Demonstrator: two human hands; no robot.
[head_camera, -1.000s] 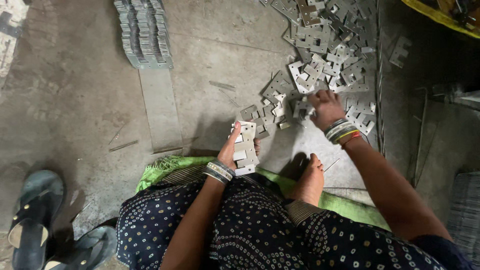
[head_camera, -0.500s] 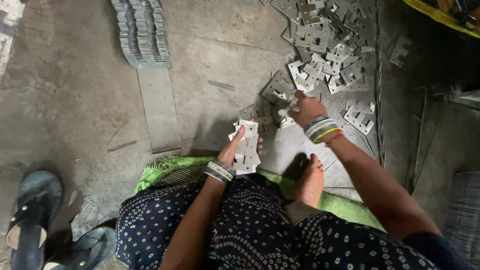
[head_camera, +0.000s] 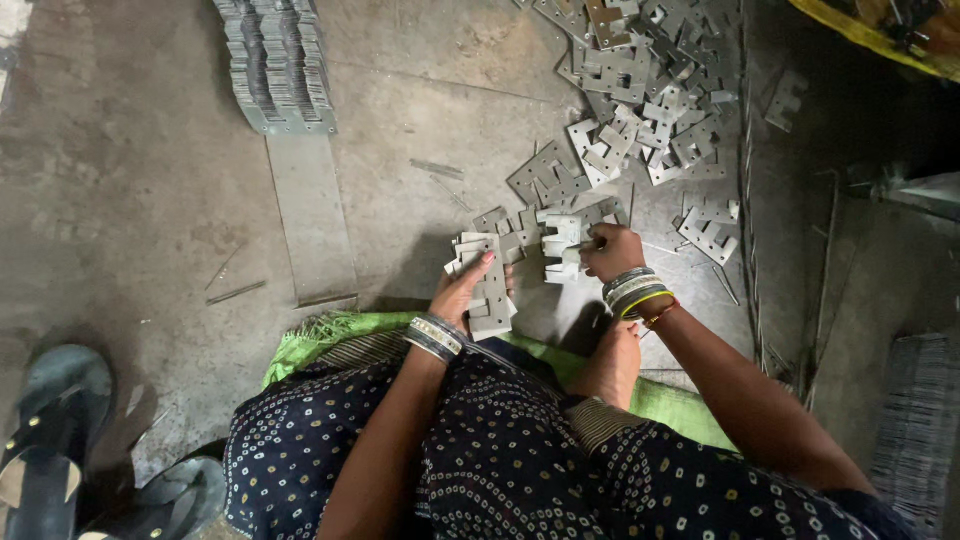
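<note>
The left hand (head_camera: 462, 290), wrist bent upward, is clamped on a stack of metal plates (head_camera: 487, 283). At its 3 o'clock, the right hand (head_camera: 612, 250) pinches a few E-shaped plates (head_camera: 560, 243), fingers curled.

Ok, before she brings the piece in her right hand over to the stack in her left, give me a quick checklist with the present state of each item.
1. Left hand has a firm hold on the stack of metal plates: ok, fingers wrapped round it.
2. Right hand has a plate in its fingers: ok, held above the floor.
3. Plate turned the same way as the stack: cannot tell.
4. Gap between plate and stack free of obstruction: ok.
5. Stack edges flush: not ok, several plates stick out unevenly.
6. More loose plates within reach: ok, the pile lies just ahead.
</note>
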